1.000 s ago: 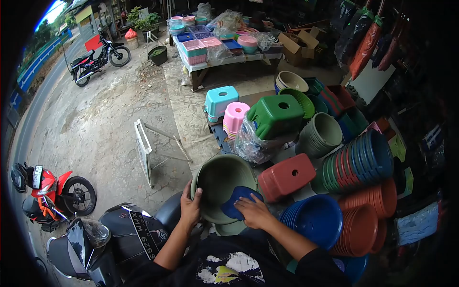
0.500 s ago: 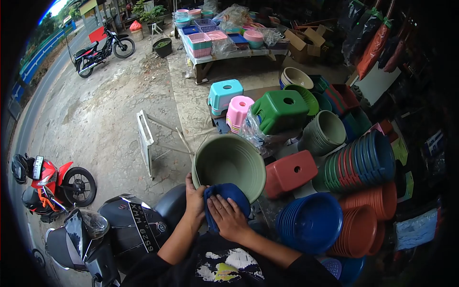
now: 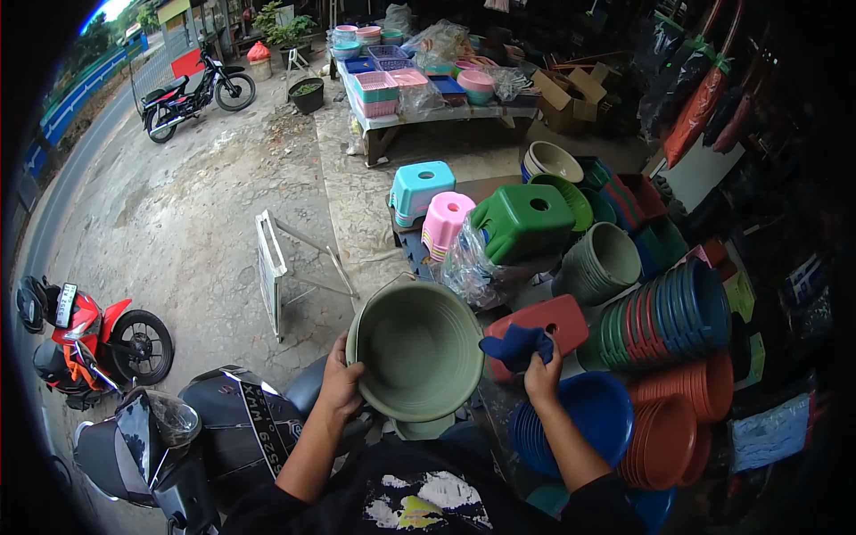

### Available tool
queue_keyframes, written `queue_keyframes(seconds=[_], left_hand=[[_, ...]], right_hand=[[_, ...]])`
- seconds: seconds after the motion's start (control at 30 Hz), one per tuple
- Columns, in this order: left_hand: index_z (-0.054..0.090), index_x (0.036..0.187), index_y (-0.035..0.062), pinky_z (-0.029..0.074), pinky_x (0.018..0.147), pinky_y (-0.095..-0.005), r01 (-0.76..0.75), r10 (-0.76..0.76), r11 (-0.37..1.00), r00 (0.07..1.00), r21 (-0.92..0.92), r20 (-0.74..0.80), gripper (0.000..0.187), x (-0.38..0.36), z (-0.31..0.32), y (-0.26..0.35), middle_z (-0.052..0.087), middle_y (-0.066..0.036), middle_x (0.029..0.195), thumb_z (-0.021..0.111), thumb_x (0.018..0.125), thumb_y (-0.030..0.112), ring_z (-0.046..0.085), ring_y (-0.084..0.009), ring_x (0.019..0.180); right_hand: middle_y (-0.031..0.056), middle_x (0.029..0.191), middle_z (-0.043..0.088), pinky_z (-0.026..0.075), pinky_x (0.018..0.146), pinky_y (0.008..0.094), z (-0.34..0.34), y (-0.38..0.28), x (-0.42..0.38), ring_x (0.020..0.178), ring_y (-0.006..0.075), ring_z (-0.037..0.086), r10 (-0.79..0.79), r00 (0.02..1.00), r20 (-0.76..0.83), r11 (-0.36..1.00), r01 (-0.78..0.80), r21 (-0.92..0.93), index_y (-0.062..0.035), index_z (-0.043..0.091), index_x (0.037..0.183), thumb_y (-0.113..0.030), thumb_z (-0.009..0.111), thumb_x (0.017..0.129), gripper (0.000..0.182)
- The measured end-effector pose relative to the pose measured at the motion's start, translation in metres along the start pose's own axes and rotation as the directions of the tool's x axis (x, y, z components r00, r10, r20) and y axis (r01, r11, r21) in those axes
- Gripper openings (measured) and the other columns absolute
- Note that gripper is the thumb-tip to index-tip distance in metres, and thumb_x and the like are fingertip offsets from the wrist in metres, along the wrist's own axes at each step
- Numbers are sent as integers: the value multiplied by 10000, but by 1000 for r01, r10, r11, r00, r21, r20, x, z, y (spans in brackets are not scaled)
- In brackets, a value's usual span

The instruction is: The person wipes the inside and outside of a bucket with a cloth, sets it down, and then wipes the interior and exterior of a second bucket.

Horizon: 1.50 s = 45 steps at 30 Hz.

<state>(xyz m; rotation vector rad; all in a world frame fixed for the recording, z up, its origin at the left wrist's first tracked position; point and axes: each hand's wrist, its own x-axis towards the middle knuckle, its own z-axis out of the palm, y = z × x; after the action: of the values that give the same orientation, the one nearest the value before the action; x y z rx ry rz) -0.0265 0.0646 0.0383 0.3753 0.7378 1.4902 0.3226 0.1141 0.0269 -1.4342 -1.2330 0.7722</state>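
A round grey-green basin [image 3: 417, 352] is held in front of my body, its open side facing me. My left hand [image 3: 342, 378] grips its left rim, thumb over the edge and the other fingers behind. To the right of the basin, my right hand [image 3: 542, 373] is closed on a bunched dark blue cloth [image 3: 517, 346]. The cloth's left end is at the basin's right rim; whether they touch is unclear. Behind the cloth lies a red plastic stool [image 3: 563, 323].
Stacked blue basins [image 3: 596, 415], orange basins [image 3: 664, 437] and buckets [image 3: 700, 303] stand at the right. Ahead are green [image 3: 526, 227], pink [image 3: 446, 223] and turquoise stools [image 3: 419, 192]. A white folding frame [image 3: 272, 272] and a black motorbike [image 3: 236, 419] are on the left.
My right hand has moved right, off the basin, taking the blue cloth with it. My left hand has shifted to the basin's left rim. The basin now sits lower and faces me more.
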Motion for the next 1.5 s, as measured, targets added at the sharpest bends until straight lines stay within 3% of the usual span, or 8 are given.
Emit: queue_keyframes(seconds=[0.27,0.43,0.57,0.97,1.17,1.23,1.4,1.5], left_hand=[[358,1409,23,439,1027,-379,148,-169,976,978,160,124,777,-6,1,-16,538,-117,1294,476,665,-168,542,-244,1189],[366,1406,11,411,1046,-368,145,-165,965,983,220,76,750,-4,3,-11,525,-115,1312,509,684,-138,519,-239,1214],[389,1386,21,445,1010,-368,55,-89,962,989,266,117,743,1,4,-4,562,-103,1273,564,685,-153,554,-219,1168],[371,1372,-2,414,1036,-368,15,-29,988,996,155,89,696,20,-24,-18,545,-115,1261,752,792,56,526,-220,1181],[387,1293,-1,480,957,-362,-77,94,974,993,213,-74,592,23,3,-3,553,-121,1181,611,752,-93,563,-223,1094],[383,1294,-1,478,961,-358,-100,128,944,989,316,-68,620,28,7,1,553,-124,1183,532,709,-141,565,-220,1087],[367,1316,-5,467,970,-342,-92,120,949,990,301,-77,678,29,11,11,539,-124,1200,538,674,-136,559,-214,1097],[357,1336,1,433,1008,-341,-114,121,941,993,317,-3,715,18,9,0,525,-113,1226,547,660,-131,538,-214,1139]], right_hand=[[202,1261,593,416,1024,339,60,-47,30,1191,263,568,-126,962,242,990,138,-32,10,530,1310,58,487,812,502],[188,1305,559,385,1061,361,69,-69,17,1247,324,518,79,664,744,993,13,-118,-14,476,1370,31,547,788,588],[193,1408,458,326,1104,375,88,-66,17,1327,358,413,-332,830,448,891,432,-140,-32,420,1417,1,569,751,684],[82,1082,583,406,967,295,52,-116,-9,1041,158,554,-141,850,507,990,124,67,2,561,1183,103,466,766,440],[130,1207,610,409,972,291,5,-95,-36,1076,183,574,-118,498,859,977,211,12,-25,524,1326,73,443,765,576],[136,1387,530,343,1084,327,-12,-89,-32,1276,196,498,263,331,906,962,-164,-219,-4,411,1428,123,504,795,653],[192,1414,486,310,1121,385,-53,-126,-8,1327,270,451,228,565,793,798,-575,181,61,356,1434,54,455,810,632],[229,1484,374,255,1148,423,-12,-155,-13,1393,340,343,-148,896,419,959,26,283,63,331,1446,8,448,823,636]])
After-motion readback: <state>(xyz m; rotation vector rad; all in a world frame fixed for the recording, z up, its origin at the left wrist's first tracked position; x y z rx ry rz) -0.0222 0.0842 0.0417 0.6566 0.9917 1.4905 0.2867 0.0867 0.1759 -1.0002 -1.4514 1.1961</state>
